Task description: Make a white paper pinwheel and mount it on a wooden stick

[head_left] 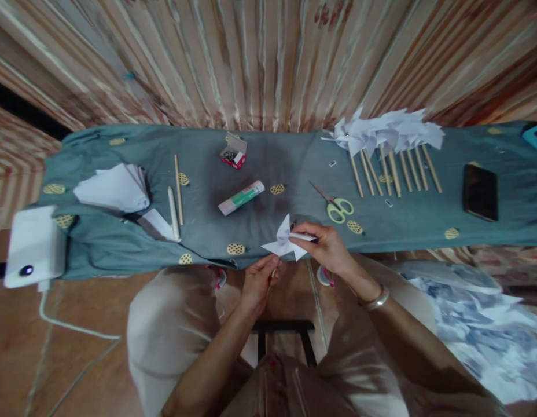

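Note:
A white paper pinwheel (284, 237) is held over the front edge of the cloth-covered table, its pointed blades spread. My right hand (323, 246) pinches one blade near the centre between thumb and fingers. Closed at the lower side of the pinwheel, my left hand (260, 281) has its fingertips on it, and what looks like the end of a thin stick shows between the fingers. Most of that stick is hidden. Green-handled scissors (335, 207) lie just beyond my right hand. Farther left rests a glue stick (241, 198).
An open small box of pins (234, 152) sits at the back. Finished pinwheels (390, 133) on sticks lie at right, near a phone (480, 192). At left are stacked paper pieces (114, 188), a wooden stick (179, 188), a white pen-like tool (173, 213) and a white device (36, 246). A bag of paper (481, 324) stands right.

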Tool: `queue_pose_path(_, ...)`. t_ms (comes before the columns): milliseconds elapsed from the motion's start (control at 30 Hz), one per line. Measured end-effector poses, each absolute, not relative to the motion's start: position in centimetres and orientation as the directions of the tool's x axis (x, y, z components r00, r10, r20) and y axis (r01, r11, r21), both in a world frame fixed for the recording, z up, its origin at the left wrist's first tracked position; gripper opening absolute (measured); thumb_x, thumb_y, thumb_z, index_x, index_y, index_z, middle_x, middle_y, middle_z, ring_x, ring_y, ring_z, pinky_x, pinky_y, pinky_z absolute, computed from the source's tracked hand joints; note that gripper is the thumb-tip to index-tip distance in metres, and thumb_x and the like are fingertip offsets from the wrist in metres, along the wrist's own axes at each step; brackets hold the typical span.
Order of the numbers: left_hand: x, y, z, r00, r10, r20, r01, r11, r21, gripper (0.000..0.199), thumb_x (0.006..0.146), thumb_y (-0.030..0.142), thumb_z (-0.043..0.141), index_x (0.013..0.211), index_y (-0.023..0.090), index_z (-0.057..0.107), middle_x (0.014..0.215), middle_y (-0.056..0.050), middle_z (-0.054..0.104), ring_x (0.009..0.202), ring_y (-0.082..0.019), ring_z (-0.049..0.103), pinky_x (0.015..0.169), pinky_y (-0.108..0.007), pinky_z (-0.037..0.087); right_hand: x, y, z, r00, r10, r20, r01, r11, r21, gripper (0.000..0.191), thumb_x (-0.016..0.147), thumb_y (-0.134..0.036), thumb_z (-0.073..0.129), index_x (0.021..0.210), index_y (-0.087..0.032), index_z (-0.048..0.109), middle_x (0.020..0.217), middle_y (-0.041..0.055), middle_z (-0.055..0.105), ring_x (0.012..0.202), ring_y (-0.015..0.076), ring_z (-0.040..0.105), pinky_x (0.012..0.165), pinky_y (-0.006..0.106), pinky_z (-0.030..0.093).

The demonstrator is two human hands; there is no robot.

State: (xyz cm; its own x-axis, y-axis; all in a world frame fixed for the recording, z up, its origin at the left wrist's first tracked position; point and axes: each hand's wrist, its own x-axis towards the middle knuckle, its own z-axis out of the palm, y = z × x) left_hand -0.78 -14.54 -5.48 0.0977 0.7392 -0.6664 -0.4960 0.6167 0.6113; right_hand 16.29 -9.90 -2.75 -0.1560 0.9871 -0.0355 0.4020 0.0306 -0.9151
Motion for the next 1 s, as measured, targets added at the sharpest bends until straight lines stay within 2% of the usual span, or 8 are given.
queue_pose_path(133, -0.8, -14.5, -5.8, 0.058, 0.753, -0.655, -0.468, 0.6, 0.648, 0.038, 0.05, 0.042, 0.087, 0.067, 0.012, 0.074, 0.051, 0.002, 0.058, 0.044, -0.003, 0.04, 0.044, -0.018, 0.027, 16.4, -10.6, -3.1, -0.109, 0.994, -0.025, 0.39, 0.019, -0.921, 0.012, 0.082, -0.032, 0.069, 0.085, -0.021, 0.072, 0.076, 0.0004, 0.071, 0.068, 0.0143, 0.064, 0.062, 0.023, 0.047)
queue_pose_path(300, -0.7, -14.3, -5.8, 0.018, 0.745, -0.667, -0.462, 0.598, 0.655, 0.035, 0.047, 0.038, 0.088, 0.068, 0.014, 0.075, 0.059, -0.002, 0.066, 0.051, -0.008, 0.052, 0.052, -0.021, 0.039, 16.5, -11.1, -2.7, -0.127, 0.991, -0.052, 0.424, 0.007, -0.906, 0.011, 0.083, -0.031, 0.068, 0.088, -0.021, 0.072, 0.079, 0.0004, 0.073, 0.07, 0.0145, 0.067, 0.064, 0.023, 0.049)
queue_pose_path(500, -0.8, -14.4, -5.7, 0.036, 0.764, -0.644, -0.438, 0.591, 0.677, 0.026, 0.053, 0.037, 0.083, 0.061, 0.014, 0.073, 0.05, 0.002, 0.059, 0.046, -0.006, 0.045, 0.047, -0.019, 0.031, 16.1, -11.7, -1.8, -0.178, 0.984, -0.03, 0.452, 0.054, -0.89, 0.008, 0.086, -0.027, 0.066, 0.089, -0.022, 0.071, 0.079, -0.0006, 0.073, 0.068, 0.0131, 0.067, 0.062, 0.021, 0.05)
queue_pose_path(600, -0.9, -14.4, -5.7, 0.027, 0.749, -0.662, -0.453, 0.6, 0.66, 0.026, 0.051, 0.035, 0.082, 0.06, 0.014, 0.071, 0.046, 0.003, 0.056, 0.043, -0.005, 0.04, 0.046, -0.02, 0.028, 16.0, -12.0, -1.4, -0.241, 0.968, 0.063, 0.495, 0.178, -0.85, 0.011, 0.087, -0.02, 0.065, 0.096, -0.023, 0.07, 0.089, 0.0005, 0.074, 0.08, 0.0144, 0.07, 0.072, 0.023, 0.052)
queue_pose_path(767, -1.0, -14.4, -4.8, 0.031, 0.733, -0.68, -0.448, 0.618, 0.646, 0.025, 0.05, 0.035, 0.081, 0.054, 0.014, 0.068, 0.043, 0.003, 0.053, 0.043, -0.006, 0.04, 0.047, -0.021, 0.03, 15.8, -12.3, -0.2, -0.34, 0.867, 0.364, 0.535, 0.497, -0.683, 0.02, 0.089, -0.012, 0.058, 0.104, -0.023, 0.066, 0.094, 0.0027, 0.074, 0.087, 0.0164, 0.069, 0.081, 0.029, 0.053)
queue_pose_path(867, -1.0, -14.3, -4.1, 0.057, 0.732, -0.679, -0.424, 0.633, 0.648, 0.024, 0.051, 0.034, 0.08, 0.051, 0.015, 0.067, 0.044, 0.004, 0.051, 0.044, -0.006, 0.039, 0.047, -0.021, 0.031, 15.7, -12.3, 0.6, -0.366, 0.828, 0.425, 0.587, 0.56, -0.585, 0.021, 0.09, -0.011, 0.055, 0.106, -0.021, 0.064, 0.094, 0.0051, 0.074, 0.087, 0.0181, 0.068, 0.078, 0.032, 0.053)
queue_pose_path(1000, -0.9, -14.3, -3.6, 0.085, 0.765, -0.638, -0.394, 0.614, 0.684, 0.021, 0.054, 0.034, 0.079, 0.052, 0.016, 0.068, 0.046, 0.003, 0.05, 0.046, -0.007, 0.038, 0.047, -0.022, 0.03, 15.8, -12.3, 1.2, -0.354, 0.816, 0.457, 0.625, 0.57, -0.533, 0.025, 0.089, -0.009, 0.053, 0.108, -0.022, 0.063, 0.096, 0.0064, 0.074, 0.089, 0.0194, 0.068, 0.078, 0.034, 0.053)
